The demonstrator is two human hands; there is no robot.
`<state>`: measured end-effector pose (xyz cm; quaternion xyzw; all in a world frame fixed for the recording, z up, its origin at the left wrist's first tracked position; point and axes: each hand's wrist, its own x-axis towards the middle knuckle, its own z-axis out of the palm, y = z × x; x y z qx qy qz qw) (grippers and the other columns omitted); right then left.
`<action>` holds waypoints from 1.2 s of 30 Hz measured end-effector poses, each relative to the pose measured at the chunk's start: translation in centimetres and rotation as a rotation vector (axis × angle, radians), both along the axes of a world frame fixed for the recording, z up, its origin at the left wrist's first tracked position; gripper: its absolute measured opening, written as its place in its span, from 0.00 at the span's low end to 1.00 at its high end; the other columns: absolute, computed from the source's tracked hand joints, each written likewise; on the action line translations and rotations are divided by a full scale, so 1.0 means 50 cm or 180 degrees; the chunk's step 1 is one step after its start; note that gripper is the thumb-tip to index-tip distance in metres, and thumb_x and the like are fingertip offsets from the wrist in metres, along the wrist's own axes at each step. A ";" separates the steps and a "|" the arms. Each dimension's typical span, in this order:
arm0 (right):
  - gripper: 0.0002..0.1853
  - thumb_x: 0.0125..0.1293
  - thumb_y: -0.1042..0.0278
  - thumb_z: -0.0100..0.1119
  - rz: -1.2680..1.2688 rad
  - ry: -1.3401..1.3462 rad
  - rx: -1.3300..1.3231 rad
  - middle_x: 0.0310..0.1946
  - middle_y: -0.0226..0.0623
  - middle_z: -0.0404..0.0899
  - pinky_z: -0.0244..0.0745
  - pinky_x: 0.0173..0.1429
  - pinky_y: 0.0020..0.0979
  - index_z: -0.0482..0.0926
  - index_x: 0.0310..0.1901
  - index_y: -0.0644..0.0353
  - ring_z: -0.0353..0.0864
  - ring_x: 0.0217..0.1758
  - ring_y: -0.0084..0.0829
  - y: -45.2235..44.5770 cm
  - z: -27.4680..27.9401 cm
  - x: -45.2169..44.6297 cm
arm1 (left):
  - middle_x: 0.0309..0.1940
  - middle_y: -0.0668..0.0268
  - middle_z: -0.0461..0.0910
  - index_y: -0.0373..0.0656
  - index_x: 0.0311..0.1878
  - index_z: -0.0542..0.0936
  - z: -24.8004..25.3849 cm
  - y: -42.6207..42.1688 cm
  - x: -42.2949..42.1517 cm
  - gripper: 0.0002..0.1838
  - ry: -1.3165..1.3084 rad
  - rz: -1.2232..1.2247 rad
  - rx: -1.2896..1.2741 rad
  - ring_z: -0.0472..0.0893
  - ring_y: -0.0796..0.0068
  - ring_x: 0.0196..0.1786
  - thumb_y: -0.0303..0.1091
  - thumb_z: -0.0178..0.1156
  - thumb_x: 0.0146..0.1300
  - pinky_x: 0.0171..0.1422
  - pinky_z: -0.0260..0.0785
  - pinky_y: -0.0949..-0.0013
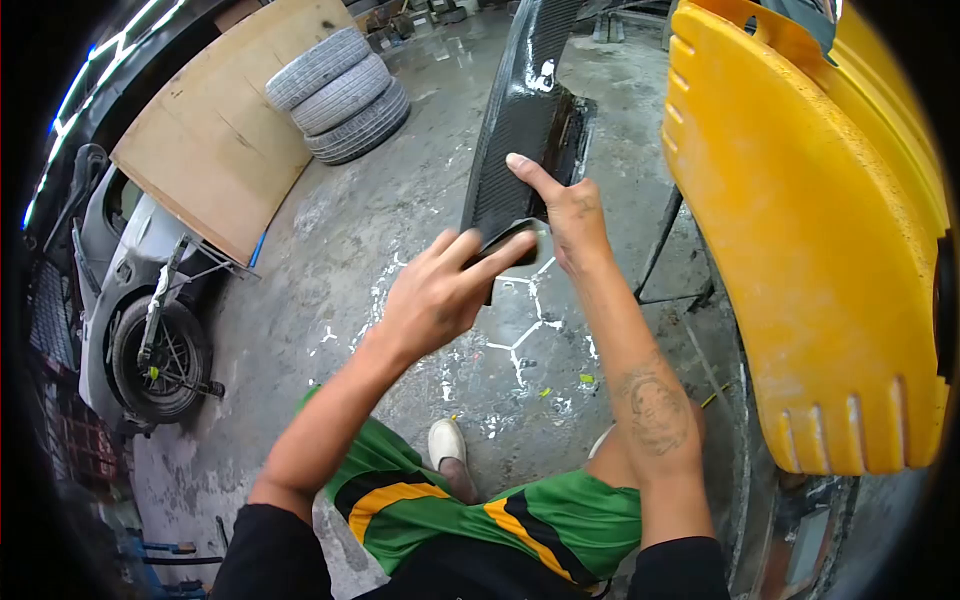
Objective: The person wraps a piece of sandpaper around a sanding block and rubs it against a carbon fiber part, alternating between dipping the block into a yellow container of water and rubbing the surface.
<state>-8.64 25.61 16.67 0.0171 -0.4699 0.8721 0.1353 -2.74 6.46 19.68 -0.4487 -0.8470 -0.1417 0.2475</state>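
Observation:
A long, glossy black panel with a woven carbon-like pattern (510,130) reaches from the top of the view down to my hands. My right hand (573,212) grips its lower right side, with the thumb on the top face and the other fingers hidden beneath. At the panel's near end, my left hand (440,290) has its fingers closed on a small dark piece (524,245), pressed against the edge. The fingertips are slightly blurred, and what the piece is cannot be made out.
A large yellow panel (800,250) stands close on the right, by a dark metal stand (662,240). Three stacked tyres (345,95) and a wooden board (215,130) are at the upper left. A vehicle with an exposed wheel (155,355) is on the left.

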 end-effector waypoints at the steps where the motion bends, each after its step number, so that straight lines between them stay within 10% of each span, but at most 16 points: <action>1: 0.17 0.59 0.63 0.82 0.0138 -0.0101 -0.0114 0.38 0.36 0.90 0.81 0.50 0.29 0.89 0.40 0.68 0.87 0.40 0.25 0.004 0.014 0.014 | 0.27 0.64 0.66 0.52 0.73 0.80 0.018 0.013 -0.017 0.37 0.0111 -0.0437 -0.0064 0.71 0.64 0.32 0.17 0.68 0.57 0.37 0.71 0.59; 6: 0.17 0.59 0.62 0.81 -0.0203 0.0206 0.0178 0.35 0.38 0.90 0.83 0.38 0.30 0.89 0.40 0.69 0.88 0.32 0.27 0.017 0.015 0.002 | 0.35 0.66 0.70 0.61 0.76 0.75 0.041 -0.044 -0.009 0.42 0.0007 -0.0223 -0.0701 0.74 0.63 0.38 0.23 0.68 0.55 0.39 0.74 0.60; 36: 0.17 0.59 0.62 0.82 0.0205 -0.0044 0.0022 0.39 0.35 0.90 0.81 0.48 0.29 0.90 0.41 0.67 0.87 0.39 0.25 0.033 0.016 0.014 | 0.34 0.65 0.70 0.59 0.76 0.76 0.010 -0.038 0.009 0.40 -0.0014 -0.0195 -0.0298 0.75 0.62 0.37 0.20 0.66 0.59 0.40 0.74 0.58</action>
